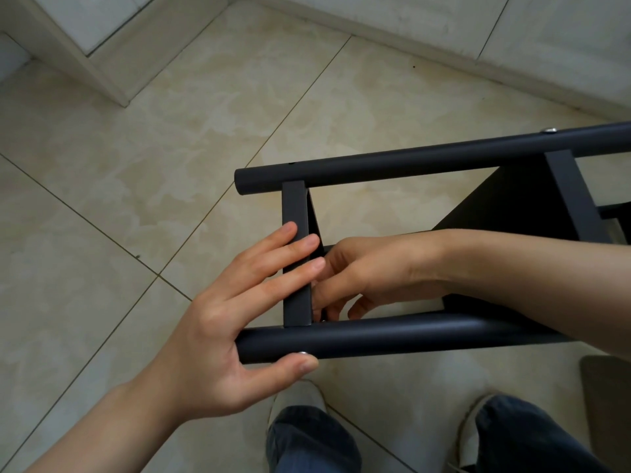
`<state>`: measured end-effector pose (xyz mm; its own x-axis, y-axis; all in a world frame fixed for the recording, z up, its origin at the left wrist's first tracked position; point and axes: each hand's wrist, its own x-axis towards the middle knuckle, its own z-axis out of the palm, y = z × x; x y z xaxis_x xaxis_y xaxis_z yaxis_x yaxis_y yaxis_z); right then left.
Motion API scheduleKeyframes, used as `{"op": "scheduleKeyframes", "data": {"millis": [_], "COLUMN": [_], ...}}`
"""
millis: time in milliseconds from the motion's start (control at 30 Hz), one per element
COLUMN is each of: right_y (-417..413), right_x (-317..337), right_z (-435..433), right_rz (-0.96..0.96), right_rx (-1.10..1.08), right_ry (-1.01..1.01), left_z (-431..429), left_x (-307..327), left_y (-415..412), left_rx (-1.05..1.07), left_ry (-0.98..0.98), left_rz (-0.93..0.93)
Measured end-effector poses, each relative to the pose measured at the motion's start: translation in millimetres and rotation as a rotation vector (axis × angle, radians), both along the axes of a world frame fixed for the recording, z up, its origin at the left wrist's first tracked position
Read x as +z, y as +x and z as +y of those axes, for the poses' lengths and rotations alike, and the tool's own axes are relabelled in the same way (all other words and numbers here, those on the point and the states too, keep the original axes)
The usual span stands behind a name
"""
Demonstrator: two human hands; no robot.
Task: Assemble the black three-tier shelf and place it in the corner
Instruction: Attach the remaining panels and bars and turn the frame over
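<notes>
Here, the black shelf frame (409, 162) is held on its side above the tiled floor (136, 165), in the right half of the view, with its two round tubes running left to right. The far tube (375, 165) and the near tube (409, 332) are joined at their left ends by a flat crossbar (295, 213). A dark panel (512, 206) is seen between the tubes farther right.

The left hand (218, 322) is laid over the crossbar with its fingers (273, 247) straight and spread. Its thumb is pressed against the near side of the near tube, touching a silver screw head (302, 353).

The right hand (368, 268) is brought in from the right between the two tubes. Its fingers (358, 308) are curled at the joint of crossbar and near tube. Whether anything is pinched there cannot be told, since the fingertips are hidden behind the crossbar.

A second screw head (310, 130) is seen on the far tube at the right. Blue trouser legs (307, 438) and pale shoes (300, 394) are seen below the frame, and white walls (512, 29) meet at the far edge.
</notes>
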<state>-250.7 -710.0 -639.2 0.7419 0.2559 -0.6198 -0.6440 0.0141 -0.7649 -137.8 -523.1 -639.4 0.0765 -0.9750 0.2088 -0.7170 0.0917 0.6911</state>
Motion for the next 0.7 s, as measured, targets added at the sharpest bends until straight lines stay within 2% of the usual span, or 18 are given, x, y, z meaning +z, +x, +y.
{"op": "scheduleKeyframes", "data": {"millis": [167, 333, 700], "right_y": [-0.3, 0.0, -0.9], "right_x": [1.0, 1.6, 3.7], "right_z": [-1.8, -0.7, 0.8], "right_rz": [0.001, 0.001, 0.004], "right_rx": [-0.021, -0.003, -0.021], "right_ry": [0.077, 0.006, 0.014], "left_z": [0.5, 0.3, -0.6], "left_x": [-0.5, -0.3, 2.3], "left_y": [0.4, -0.1, -0.8], "left_rx": [0.000, 0.001, 0.004], "left_ry": [0.004, 0.005, 0.018], "left_rz": [-0.001, -0.004, -0.013]}}
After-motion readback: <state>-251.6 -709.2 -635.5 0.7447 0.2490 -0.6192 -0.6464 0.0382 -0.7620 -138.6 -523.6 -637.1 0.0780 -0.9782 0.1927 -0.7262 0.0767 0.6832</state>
